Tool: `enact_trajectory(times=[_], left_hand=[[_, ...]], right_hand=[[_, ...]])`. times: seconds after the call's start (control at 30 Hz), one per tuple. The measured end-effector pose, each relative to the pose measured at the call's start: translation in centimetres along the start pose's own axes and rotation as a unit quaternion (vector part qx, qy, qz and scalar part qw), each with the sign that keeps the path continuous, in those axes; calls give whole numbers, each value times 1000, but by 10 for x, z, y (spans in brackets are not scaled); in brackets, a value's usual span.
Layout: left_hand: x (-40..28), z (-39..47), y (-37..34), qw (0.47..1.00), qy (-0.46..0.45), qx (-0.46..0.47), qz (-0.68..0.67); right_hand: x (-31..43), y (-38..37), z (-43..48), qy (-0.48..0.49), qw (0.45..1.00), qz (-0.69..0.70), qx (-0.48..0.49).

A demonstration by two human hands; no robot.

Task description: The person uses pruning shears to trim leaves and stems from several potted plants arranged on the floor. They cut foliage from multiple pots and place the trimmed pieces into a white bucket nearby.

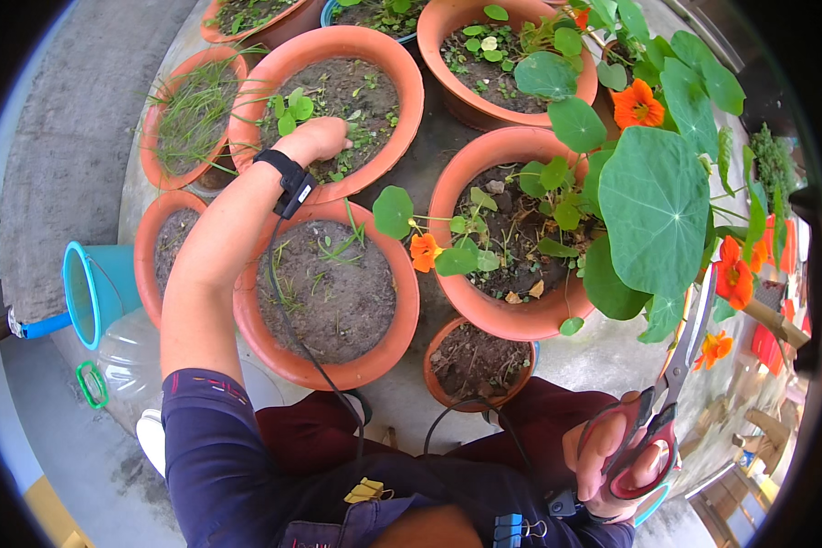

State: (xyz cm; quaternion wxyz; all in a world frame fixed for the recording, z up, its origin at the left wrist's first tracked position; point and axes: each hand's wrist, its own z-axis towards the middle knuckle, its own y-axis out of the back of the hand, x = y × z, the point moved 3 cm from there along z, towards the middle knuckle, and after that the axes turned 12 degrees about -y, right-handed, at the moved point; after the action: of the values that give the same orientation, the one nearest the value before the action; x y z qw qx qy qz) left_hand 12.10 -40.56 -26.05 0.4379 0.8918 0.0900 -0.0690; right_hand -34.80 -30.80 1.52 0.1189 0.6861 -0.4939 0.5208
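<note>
My left hand (pixel 320 139) reaches into a large terracotta-coloured pot (pixel 409 109), its curled fingers low among small green weeds (pixel 364 135). The fingertips are partly hidden, so whether they grip a weed is unclear. A round-leaved seedling (pixel 292 111) grows beside the wrist, which wears a black strap with a small device (pixel 291 183). At the lower right, my right hand (pixel 606 455) holds a pair of scissors (pixel 678 370) with dark and red handles. Fingers pass through the handle loops, and the blades point up toward nasturtium leaves and orange flowers (pixel 733 272).
A nasturtium pot (pixel 445 288) spreads broad leaves (pixel 657 212) at right. Nearer me stand a sparsely weeded pot (pixel 246 329) and a smaller pot (pixel 438 397). Grassy shoots fill another pot (pixel 152 147). A blue bucket (pixel 113 284) and clear plastic container (pixel 133 353) lie left. A black cable (pixel 294 329) hangs down.
</note>
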Motion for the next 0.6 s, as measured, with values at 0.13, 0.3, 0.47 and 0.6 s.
enact_trajectory(times=[0.13, 0.3, 0.47, 0.6], left_hand=[[26, -6, 16, 982, -104, -146, -64], [54, -47, 49, 957, -80, -211, -183], [32, -66, 24, 946, -185, -201, -175], [24, -72, -3, 992, 18, -121, -21]], right_hand=[[-5, 2, -6, 32, 999, 36, -22], [-8, 6, -8, 43, 995, 60, -61], [-3, -2, -6, 33, 997, 34, -55], [-3, -6, -4, 25, 998, 35, -47]])
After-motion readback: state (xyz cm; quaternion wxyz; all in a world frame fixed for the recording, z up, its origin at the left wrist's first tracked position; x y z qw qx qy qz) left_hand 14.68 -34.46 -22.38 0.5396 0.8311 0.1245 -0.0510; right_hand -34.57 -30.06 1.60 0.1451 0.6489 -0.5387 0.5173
